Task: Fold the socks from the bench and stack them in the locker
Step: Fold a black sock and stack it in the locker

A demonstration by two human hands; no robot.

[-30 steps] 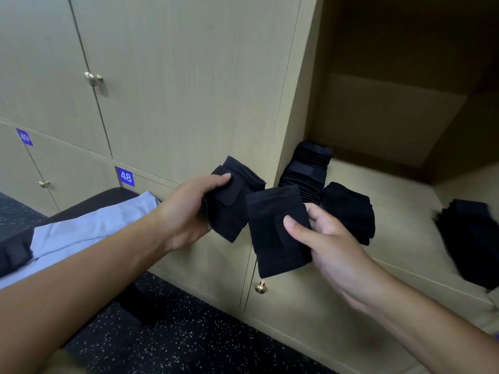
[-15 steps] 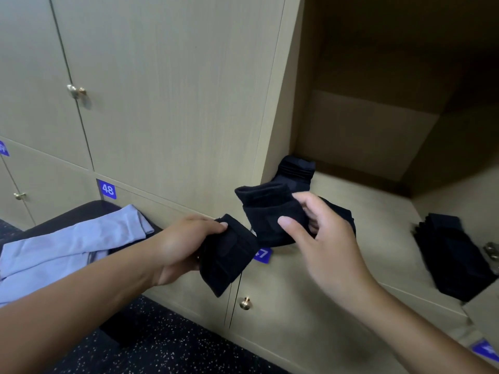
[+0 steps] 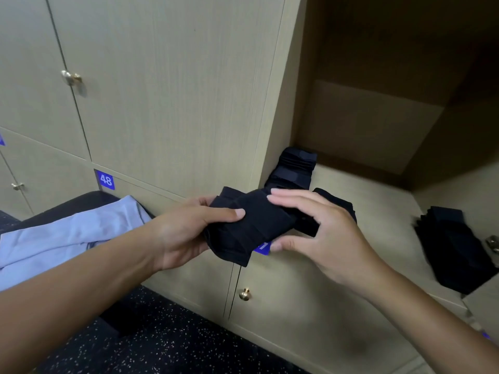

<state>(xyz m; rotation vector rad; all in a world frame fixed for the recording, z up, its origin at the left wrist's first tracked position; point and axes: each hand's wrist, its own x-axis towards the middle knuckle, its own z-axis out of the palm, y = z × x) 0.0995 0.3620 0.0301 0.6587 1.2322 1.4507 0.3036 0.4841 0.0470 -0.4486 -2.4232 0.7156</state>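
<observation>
While both hands meet at the open locker (image 3: 378, 211) edge, folded black socks (image 3: 251, 225) sit between them.
Left hand (image 3: 183, 233) pinches the socks, thumb on top; right hand (image 3: 318, 225) cups their far end, fingers loosely extended.

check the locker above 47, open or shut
Open: the locker interior and shelf show, with stacks of black socks lying inside. No door is visible.

left hand (image 3: 183, 233) gripping (thumb on top), right hand (image 3: 321, 236) cupped
</observation>
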